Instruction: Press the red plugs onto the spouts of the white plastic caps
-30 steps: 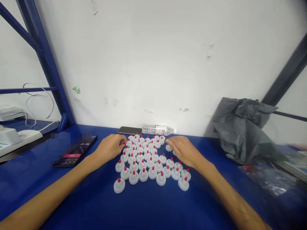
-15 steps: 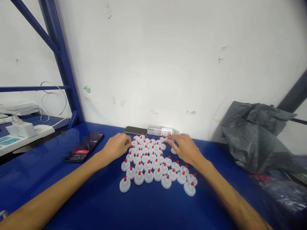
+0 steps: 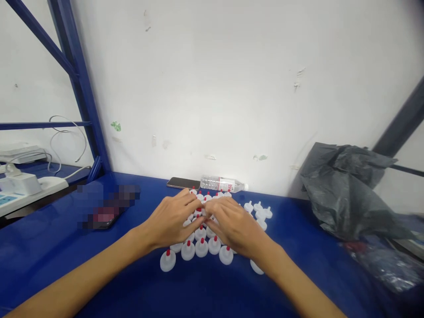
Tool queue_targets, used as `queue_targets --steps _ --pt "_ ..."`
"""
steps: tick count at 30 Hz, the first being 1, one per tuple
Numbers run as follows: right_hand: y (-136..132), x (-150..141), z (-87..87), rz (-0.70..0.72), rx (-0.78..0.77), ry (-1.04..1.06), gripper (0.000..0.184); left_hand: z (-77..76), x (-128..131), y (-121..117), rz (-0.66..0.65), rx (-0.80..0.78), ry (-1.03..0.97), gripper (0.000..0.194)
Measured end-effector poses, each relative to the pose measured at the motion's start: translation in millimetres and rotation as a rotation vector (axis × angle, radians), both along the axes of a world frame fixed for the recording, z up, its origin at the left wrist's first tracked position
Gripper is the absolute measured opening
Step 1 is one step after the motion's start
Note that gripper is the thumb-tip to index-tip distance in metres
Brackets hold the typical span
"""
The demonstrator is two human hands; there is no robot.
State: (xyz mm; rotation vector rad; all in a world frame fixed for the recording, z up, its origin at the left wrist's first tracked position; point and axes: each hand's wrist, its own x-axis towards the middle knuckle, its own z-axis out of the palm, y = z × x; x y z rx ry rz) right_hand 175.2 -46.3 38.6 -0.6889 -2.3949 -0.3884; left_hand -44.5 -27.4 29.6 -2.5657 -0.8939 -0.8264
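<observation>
My left hand (image 3: 175,219) and my right hand (image 3: 228,223) meet fingertip to fingertip over the middle of a group of white nozzle caps (image 3: 202,248). Both have thumb and fingers pinched together; whatever is between them is hidden by the fingers. Most of these caps stand upright on the blue table (image 3: 198,293) with red tips, and the hands cover many of them. Right of my right hand, several white nozzle caps without red tips (image 3: 258,206) stand close together. One more cap (image 3: 257,266) shows partly beside my right wrist.
Behind the caps lie a phone (image 3: 183,183) and a clear plastic bottle (image 3: 223,183) on its side. A partly blurred dark phone (image 3: 107,221) is at left. A grey plastic bag (image 3: 344,190) stands at right; a power strip (image 3: 49,185) sits far left.
Both hands have moved inward from the sides of the cap group and now meet over its middle. My right hand has left the far right edge, uncovering caps without red tips.
</observation>
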Motion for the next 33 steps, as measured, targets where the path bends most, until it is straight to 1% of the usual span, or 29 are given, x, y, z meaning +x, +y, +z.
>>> queue_targets --steps 3,5,7,8,9,10,11,12,13,14,16,21,25,29,31,33 --pt "-3.1 -4.1 2.0 0.012 -0.02 -0.032 0.016 1.7 2.6 -3.1 -0.068 -0.045 0.014 0.026" --pt "4.2 1.7 1.6 0.013 -0.02 -0.044 0.02 3.7 1.5 -2.3 -0.081 -0.124 -0.063 0.033" --pt "18.3 16.8 -0.7 -0.06 -0.027 -0.038 0.022 6.3 -2.5 1.1 -0.038 -0.25 -0.262 0.04" --pt "26.6 27.6 -2.4 -0.15 -0.044 -0.013 0.023 7.7 -5.7 4.0 0.003 -0.307 -0.373 0.043" --pt "34.9 39.6 -4.5 -0.218 -0.057 0.015 0.02 9.2 -9.6 7.6 0.058 -0.338 -0.464 0.044" --pt "42.6 52.0 -6.8 -0.263 -0.066 0.034 0.019 10.4 -14.0 12.1 0.125 -0.341 -0.509 0.043" --pt "49.1 63.7 -9.3 -0.304 -0.079 0.049 0.019 11.2 -18.6 17.0 0.208 -0.295 -0.504 0.042" --pt "54.3 73.9 -11.8 -0.361 -0.101 0.078 0.022 11.4 -23.1 22.2 0.299 -0.234 -0.446 0.041" --pt "58.0 81.7 -14.1 -0.384 -0.123 0.085 0.024 10.7 -27.3 27.4 0.387 -0.186 -0.377 0.037" --pt "60.5 87.0 -16.3 -0.398 -0.145 0.083 0.026 9.3 -30.9 32.1 0.454 -0.165 -0.311 0.033" --pt "62.3 90.6 -19.6 -0.404 -0.182 0.06 0.03 4.9 -36.5 39.2 0.525 -0.18 -0.198 0.026" --pt "61.3 85.8 -25.3 -0.448 -0.265 0.001 0.04 -5.5 -44.0 45.0 0.602 -0.257 -0.043 0.026" --pt "63.4 89.4 -31.4 -0.477 -0.344 -0.029 0.049 -9.1 -48.7 48.2 0.679 -0.378 0.08 0.024" --pt "61.7 88.8 -30.0 -0.493 -0.374 -0.012 0.051 -11.8 -52.2 51.6 0.706 -0.458 0.088 0.02" --pt "57.8 83.6 -25.9 -0.465 -0.381 -0.001 0.052 -12.8 -52.7 52.1 0.701 -0.483 0.084 0.022" --pt "53.6 76.4 -22.4 -0.402 -0.415 -0.005 0.054 -13.6 -52.3 52.1 0.68 -0.508 0.073 0.022"
